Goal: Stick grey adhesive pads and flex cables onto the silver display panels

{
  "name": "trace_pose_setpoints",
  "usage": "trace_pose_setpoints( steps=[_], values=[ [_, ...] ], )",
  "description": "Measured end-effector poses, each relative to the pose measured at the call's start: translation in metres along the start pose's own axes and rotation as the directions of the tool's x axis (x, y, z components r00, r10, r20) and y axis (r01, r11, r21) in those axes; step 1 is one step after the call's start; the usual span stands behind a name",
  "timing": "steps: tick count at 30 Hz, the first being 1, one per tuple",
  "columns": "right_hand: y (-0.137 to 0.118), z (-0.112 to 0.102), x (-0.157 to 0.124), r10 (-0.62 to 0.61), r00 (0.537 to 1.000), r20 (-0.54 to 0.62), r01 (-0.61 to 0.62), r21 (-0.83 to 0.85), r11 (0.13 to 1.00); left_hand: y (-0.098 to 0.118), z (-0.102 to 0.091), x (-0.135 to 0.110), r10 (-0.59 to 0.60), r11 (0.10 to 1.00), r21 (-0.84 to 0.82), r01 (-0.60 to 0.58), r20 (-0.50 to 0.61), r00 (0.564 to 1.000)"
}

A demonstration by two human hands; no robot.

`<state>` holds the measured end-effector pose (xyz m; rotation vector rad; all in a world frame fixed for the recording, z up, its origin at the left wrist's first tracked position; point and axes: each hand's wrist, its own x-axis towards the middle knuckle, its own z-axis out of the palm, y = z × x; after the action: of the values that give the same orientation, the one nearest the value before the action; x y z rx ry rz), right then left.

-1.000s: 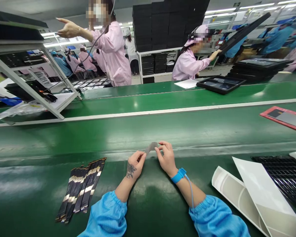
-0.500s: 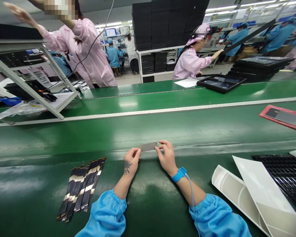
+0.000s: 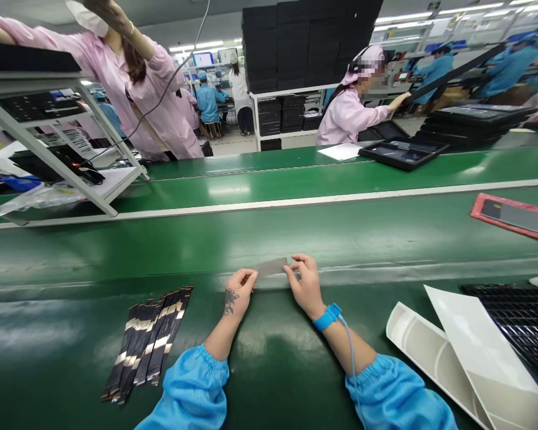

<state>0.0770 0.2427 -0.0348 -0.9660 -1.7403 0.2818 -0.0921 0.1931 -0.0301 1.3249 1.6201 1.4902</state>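
Note:
A thin grey rectangular strip (image 3: 271,267), looking slightly see-through, spans the gap between my two hands above the green work surface (image 3: 278,370). My left hand (image 3: 241,291) pinches its left end between thumb and fingers. At the opposite end, my right hand (image 3: 305,284) grips the edge with thumb and fingertips; a blue wrist strap (image 3: 327,317) with a cord is round that wrist. To the left of my left hand lies a fanned group of black flat strips (image 3: 147,343) with shiny metallic bands.
White curled sheets (image 3: 470,352) and a black slotted tray (image 3: 515,316) lie at right. A red-edged panel (image 3: 515,216) sits farther back. A metal rack (image 3: 89,185) stands far left. Across the belt, a person in pink (image 3: 354,113) is beside black trays (image 3: 403,152).
My hands stay in nearly the same place, and the strip has tilted slightly, looking paler. Across the belt, the person at left has leaned and stretched an arm farther left over the rack.

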Motion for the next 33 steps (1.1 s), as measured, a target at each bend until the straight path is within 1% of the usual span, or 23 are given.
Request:
trace_pose_setpoints(
  steps=[2,5,8,11,14,16,18,21,22,24,28,31,33],
  values=[
    [-0.002,0.001,-0.001,-0.009,1.0,0.01,0.009,0.008,1.0,-0.001,-0.001,0.001,-0.01,1.0,-0.001,0.01,-0.016,1.0],
    [-0.004,0.003,-0.004,-0.022,0.999,0.024,0.021,0.019,1.0,0.001,0.002,-0.002,-0.01,1.0,-0.008,0.01,0.013,1.0],
    [0.0,0.003,-0.002,0.001,1.0,0.006,-0.001,0.012,1.0,0.002,0.003,-0.003,-0.017,1.0,-0.021,0.018,0.032,0.999],
    [0.004,0.001,0.001,0.027,1.0,-0.009,-0.027,0.005,1.0,0.0,0.001,0.0,-0.034,0.999,-0.032,0.034,0.006,0.999],
    [-0.001,0.003,-0.003,0.015,1.0,0.021,-0.016,0.017,1.0,-0.001,0.0,0.001,-0.038,0.999,-0.034,0.038,-0.001,0.999],
    [-0.005,0.005,-0.007,0.003,0.999,0.046,-0.004,0.03,1.0,0.001,0.003,-0.002,-0.029,0.999,-0.033,0.03,0.035,0.999],
    [-0.005,0.007,-0.008,0.009,0.998,0.057,-0.011,0.036,0.999,0.005,0.007,-0.006,-0.015,0.999,-0.032,0.018,0.1,0.995],
    [0.005,0.005,-0.004,0.058,0.998,0.035,-0.059,0.026,0.998,0.008,0.011,-0.01,-0.002,0.999,-0.037,0.009,0.169,0.986],
    [0.009,0.004,-0.001,0.077,0.997,0.021,-0.078,0.021,0.997,0.008,0.011,-0.01,-0.005,0.999,-0.039,0.012,0.166,0.986],
    [0.015,0.001,0.002,0.103,0.995,0.0,-0.103,0.017,0.995,0.007,0.008,-0.007,-0.02,0.999,-0.045,0.026,0.127,0.992],
    [0.008,0.002,0.001,0.089,0.996,0.022,-0.09,0.049,0.995,0.004,0.002,0.0,-0.047,0.997,-0.052,0.049,0.04,0.998],
    [0.001,0.004,-0.003,0.083,0.996,0.044,-0.086,0.087,0.992,0.004,0.002,0.0,-0.051,0.997,-0.055,0.053,0.035,0.998],
    [0.0,0.004,-0.003,0.109,0.993,0.038,-0.113,0.103,0.988,0.005,0.003,-0.001,-0.056,0.997,-0.059,0.059,0.036,0.998]
  ],
)
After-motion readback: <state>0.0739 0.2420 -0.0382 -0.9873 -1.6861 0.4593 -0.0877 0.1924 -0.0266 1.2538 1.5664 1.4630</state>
